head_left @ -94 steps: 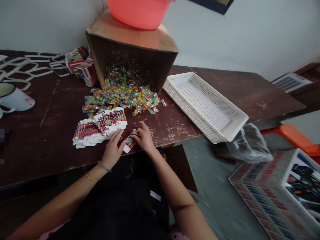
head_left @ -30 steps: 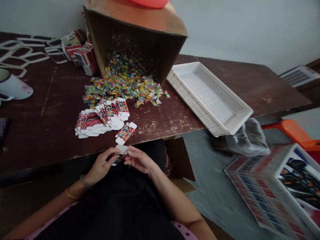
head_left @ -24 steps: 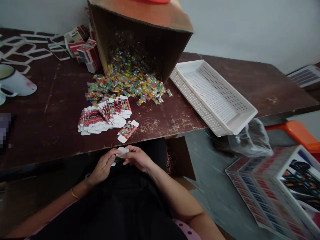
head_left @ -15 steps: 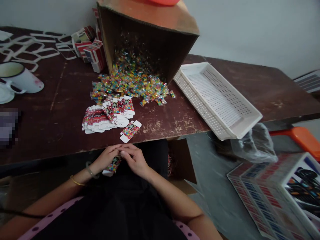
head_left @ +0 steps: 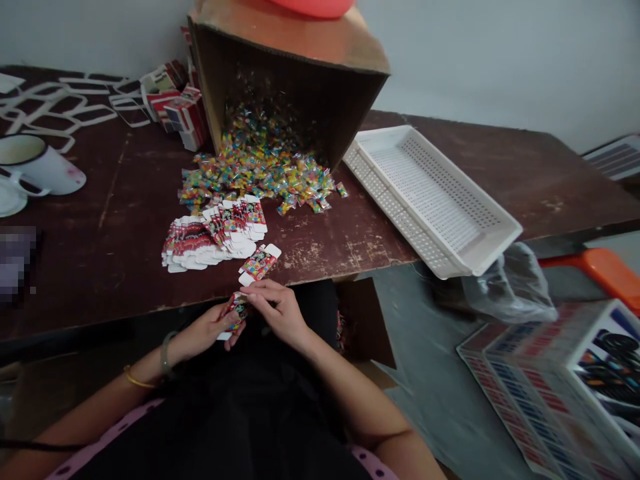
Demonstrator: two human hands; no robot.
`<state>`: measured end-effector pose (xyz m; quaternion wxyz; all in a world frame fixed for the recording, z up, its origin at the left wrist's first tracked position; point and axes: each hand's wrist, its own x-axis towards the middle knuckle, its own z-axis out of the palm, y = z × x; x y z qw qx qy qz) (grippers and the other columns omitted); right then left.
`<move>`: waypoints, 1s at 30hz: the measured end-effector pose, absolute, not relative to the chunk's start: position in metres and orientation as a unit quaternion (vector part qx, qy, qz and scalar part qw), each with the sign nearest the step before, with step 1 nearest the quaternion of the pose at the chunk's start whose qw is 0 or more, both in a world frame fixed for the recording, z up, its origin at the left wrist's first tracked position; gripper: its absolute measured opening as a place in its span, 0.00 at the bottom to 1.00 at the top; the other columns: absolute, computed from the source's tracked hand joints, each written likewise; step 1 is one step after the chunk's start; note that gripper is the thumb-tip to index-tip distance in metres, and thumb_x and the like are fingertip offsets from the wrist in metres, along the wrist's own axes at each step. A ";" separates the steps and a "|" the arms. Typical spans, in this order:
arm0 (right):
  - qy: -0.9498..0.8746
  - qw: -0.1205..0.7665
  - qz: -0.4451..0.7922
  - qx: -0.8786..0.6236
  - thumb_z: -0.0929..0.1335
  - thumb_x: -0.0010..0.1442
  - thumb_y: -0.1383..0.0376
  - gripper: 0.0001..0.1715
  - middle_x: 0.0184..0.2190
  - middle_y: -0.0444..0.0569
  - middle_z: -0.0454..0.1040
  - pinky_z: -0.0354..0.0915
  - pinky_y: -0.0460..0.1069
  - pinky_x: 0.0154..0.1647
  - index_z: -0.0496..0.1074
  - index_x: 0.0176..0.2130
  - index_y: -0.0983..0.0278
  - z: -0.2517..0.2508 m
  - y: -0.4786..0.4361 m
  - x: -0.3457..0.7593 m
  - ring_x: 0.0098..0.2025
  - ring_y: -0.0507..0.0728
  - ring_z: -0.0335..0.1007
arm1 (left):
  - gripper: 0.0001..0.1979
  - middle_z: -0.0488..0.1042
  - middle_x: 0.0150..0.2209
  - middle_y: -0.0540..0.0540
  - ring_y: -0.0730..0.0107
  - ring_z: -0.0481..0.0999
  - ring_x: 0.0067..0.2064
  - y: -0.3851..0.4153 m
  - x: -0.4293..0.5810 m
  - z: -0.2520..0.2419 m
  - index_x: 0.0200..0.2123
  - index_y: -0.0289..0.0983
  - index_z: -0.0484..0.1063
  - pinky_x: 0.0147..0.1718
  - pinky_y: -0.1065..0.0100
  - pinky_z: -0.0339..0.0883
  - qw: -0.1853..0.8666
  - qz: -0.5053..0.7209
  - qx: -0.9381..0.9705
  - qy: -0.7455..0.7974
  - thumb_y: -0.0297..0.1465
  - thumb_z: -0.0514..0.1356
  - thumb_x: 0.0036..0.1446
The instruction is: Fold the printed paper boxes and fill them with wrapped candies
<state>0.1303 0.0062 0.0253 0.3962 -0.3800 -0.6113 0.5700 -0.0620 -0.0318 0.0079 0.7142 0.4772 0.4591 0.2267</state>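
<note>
Mug (head_left: 37, 167) stood at the left end of the counter (head_left: 100, 267), well apart from the work. Right of it lay a fanned pile of flat blanks (head_left: 210, 233). Below the counter edge the left hand (head_left: 205, 331) held a small printed carton (head_left: 234, 312) over the lap, its fingers narrow and pinching the carton's lower end. The right hand (head_left: 280, 313) met it from the other side, fingers closed on the upper flap. One loose blank (head_left: 260, 263) lay just beside the pile, near the edge. Behind, sweets (head_left: 260, 173) spilled from a tipped box (head_left: 290, 87), and a white tray (head_left: 435, 200) sat further right, partly over the edge. By my reading the work was at an early stage: one carton was in hand, many blanks lay unfolded and a large heap of sweets was loose.
</note>
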 end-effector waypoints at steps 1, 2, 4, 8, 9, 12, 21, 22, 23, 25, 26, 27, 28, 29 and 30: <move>-0.593 0.397 0.586 -0.383 0.69 0.61 0.57 0.13 0.41 0.48 0.77 0.68 0.51 0.50 0.80 0.43 0.57 0.025 0.007 0.131 0.44 0.55 0.72 | 0.31 0.71 0.21 0.48 0.67 0.70 0.23 -0.031 -0.059 0.008 0.28 0.37 0.70 0.26 0.66 0.66 0.703 0.235 0.483 0.465 0.60 0.50 0.55; -0.575 0.395 0.604 -0.386 0.71 0.59 0.57 0.12 0.41 0.47 0.77 0.67 0.51 0.49 0.80 0.42 0.57 0.024 0.009 0.131 0.44 0.55 0.72 | 0.32 0.71 0.22 0.47 0.66 0.70 0.24 -0.030 -0.057 0.009 0.28 0.37 0.70 0.27 0.66 0.66 0.692 0.245 0.489 0.471 0.60 0.48 0.56; -0.536 0.381 0.646 -0.388 0.73 0.55 0.58 0.12 0.39 0.46 0.77 0.68 0.49 0.45 0.81 0.40 0.58 0.019 0.013 0.133 0.42 0.54 0.72 | 0.33 0.70 0.23 0.47 0.66 0.69 0.25 -0.030 -0.052 0.008 0.28 0.37 0.70 0.28 0.66 0.66 0.674 0.264 0.496 0.479 0.60 0.45 0.56; -0.448 0.345 0.734 -0.378 0.74 0.52 0.57 0.13 0.36 0.45 0.78 0.64 0.44 0.30 0.82 0.38 0.60 0.007 0.021 0.134 0.32 0.50 0.69 | 0.29 0.67 0.24 0.50 0.68 0.66 0.25 -0.030 -0.049 -0.001 0.32 0.38 0.69 0.26 0.67 0.66 0.642 0.283 0.516 0.492 0.58 0.47 0.59; -0.433 0.342 0.744 -0.378 0.74 0.52 0.58 0.13 0.36 0.45 0.78 0.63 0.43 0.28 0.82 0.37 0.61 0.004 0.022 0.133 0.31 0.50 0.69 | 0.28 0.67 0.24 0.50 0.68 0.66 0.26 -0.029 -0.050 -0.004 0.34 0.38 0.69 0.26 0.67 0.66 0.630 0.282 0.527 0.497 0.56 0.47 0.60; -0.434 0.360 0.728 -0.390 0.74 0.52 0.57 0.13 0.37 0.47 0.78 0.65 0.44 0.29 0.81 0.37 0.61 0.000 0.023 0.131 0.33 0.51 0.70 | 0.24 0.67 0.26 0.50 0.67 0.67 0.28 -0.026 -0.054 -0.011 0.37 0.38 0.69 0.28 0.67 0.66 0.588 0.276 0.562 0.512 0.53 0.50 0.61; -0.699 0.411 0.474 -0.343 0.67 0.64 0.61 0.16 0.49 0.52 0.76 0.67 0.52 0.54 0.76 0.51 0.58 -0.003 0.010 0.144 0.50 0.56 0.73 | 0.32 0.71 0.20 0.48 0.67 0.70 0.22 -0.021 -0.041 0.008 0.29 0.37 0.69 0.25 0.66 0.66 0.693 0.242 0.451 0.507 0.59 0.45 0.58; -0.706 0.396 0.484 -0.331 0.67 0.64 0.61 0.16 0.48 0.52 0.77 0.68 0.51 0.53 0.76 0.51 0.59 -0.003 0.011 0.145 0.49 0.56 0.73 | 0.31 0.73 0.22 0.47 0.65 0.72 0.24 -0.020 -0.041 0.009 0.30 0.36 0.71 0.27 0.65 0.68 0.686 0.242 0.452 0.516 0.58 0.47 0.58; -0.718 0.371 0.502 -0.307 0.67 0.64 0.60 0.16 0.47 0.51 0.77 0.69 0.50 0.52 0.76 0.50 0.59 -0.003 0.017 0.147 0.48 0.55 0.74 | 0.29 0.75 0.25 0.46 0.63 0.74 0.28 -0.017 -0.041 0.011 0.31 0.36 0.73 0.31 0.65 0.69 0.674 0.242 0.462 0.523 0.56 0.50 0.58; -0.758 0.303 0.526 -0.239 0.67 0.64 0.59 0.16 0.45 0.49 0.78 0.69 0.48 0.51 0.77 0.49 0.60 -0.001 0.042 0.152 0.47 0.54 0.74 | 0.23 0.78 0.30 0.46 0.59 0.75 0.37 -0.009 -0.043 0.015 0.33 0.36 0.76 0.38 0.65 0.69 0.652 0.239 0.491 0.526 0.51 0.57 0.57; -0.781 0.274 0.515 -0.223 0.67 0.64 0.58 0.15 0.45 0.48 0.78 0.68 0.47 0.51 0.78 0.48 0.60 0.000 0.063 0.158 0.47 0.54 0.74 | 0.21 0.79 0.32 0.46 0.58 0.75 0.38 -0.005 -0.044 0.017 0.33 0.36 0.77 0.38 0.65 0.70 0.649 0.232 0.499 0.525 0.49 0.59 0.56; -0.803 0.258 0.481 -0.240 0.67 0.65 0.58 0.15 0.45 0.48 0.78 0.67 0.48 0.52 0.78 0.47 0.60 0.003 0.088 0.165 0.48 0.54 0.73 | 0.20 0.78 0.31 0.46 0.59 0.75 0.36 0.000 -0.045 0.020 0.34 0.36 0.77 0.35 0.66 0.70 0.651 0.223 0.502 0.524 0.47 0.60 0.56; -0.818 0.253 0.424 -0.293 0.65 0.66 0.58 0.15 0.47 0.48 0.77 0.66 0.49 0.54 0.77 0.47 0.60 0.005 0.116 0.174 0.50 0.55 0.72 | 0.19 0.78 0.30 0.47 0.61 0.74 0.33 0.005 -0.046 0.023 0.36 0.36 0.78 0.30 0.68 0.69 0.655 0.217 0.499 0.525 0.47 0.61 0.55; -0.821 0.255 0.347 -0.375 0.64 0.67 0.59 0.16 0.49 0.50 0.76 0.64 0.51 0.56 0.77 0.49 0.60 0.008 0.145 0.184 0.52 0.56 0.70 | 0.20 0.77 0.30 0.47 0.63 0.73 0.30 0.009 -0.047 0.026 0.41 0.36 0.77 0.25 0.70 0.68 0.662 0.216 0.488 0.526 0.46 0.62 0.54; -0.807 0.247 0.254 -0.473 0.62 0.68 0.60 0.17 0.52 0.52 0.74 0.62 0.54 0.58 0.75 0.51 0.60 0.011 0.172 0.196 0.55 0.58 0.68 | 0.22 0.77 0.31 0.48 0.64 0.73 0.29 0.012 -0.049 0.028 0.46 0.37 0.75 0.22 0.71 0.66 0.670 0.224 0.473 0.527 0.46 0.64 0.53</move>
